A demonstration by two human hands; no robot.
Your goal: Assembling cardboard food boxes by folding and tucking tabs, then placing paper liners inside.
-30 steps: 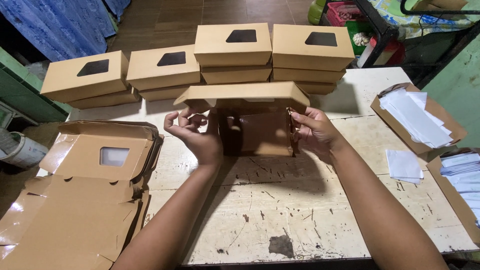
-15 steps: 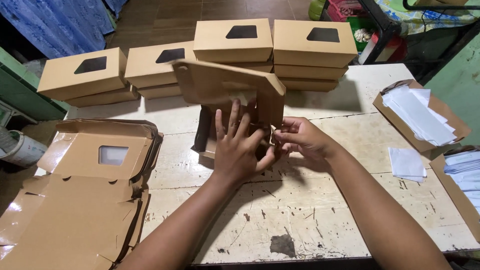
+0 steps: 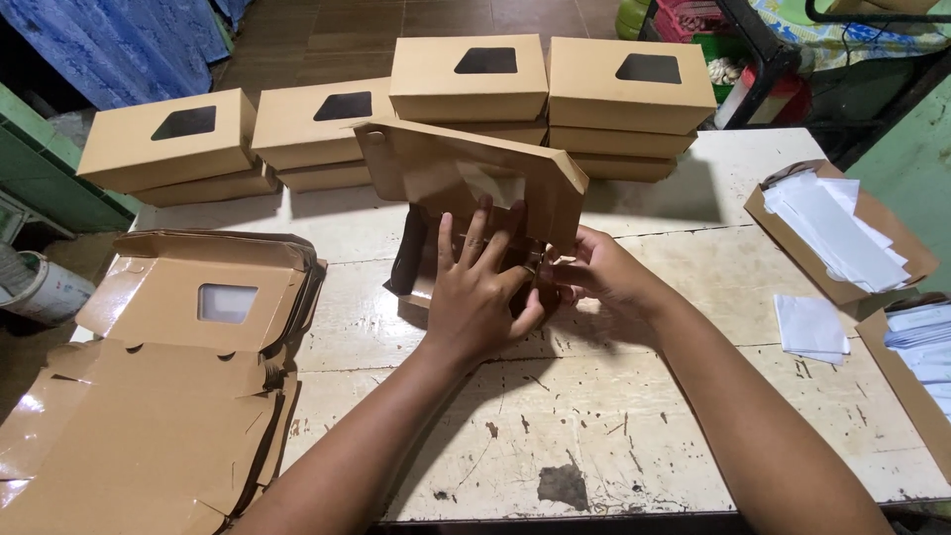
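Note:
A brown cardboard box with a window in its raised lid stands half-folded in the middle of the white table. My left hand presses flat against its front wall, fingers spread. My right hand pinches the box's right front corner. Both hands hide the lower front of the box.
Finished brown window boxes are stacked in a row along the table's far edge. A pile of flat unfolded box blanks lies at the left. Open boxes with white paper sheets sit at the right, with a loose sheet beside them.
The box was turned from facing me squarely to an angle. My left hand moved from its left side onto the front wall, and my right hand came in to the front corner.

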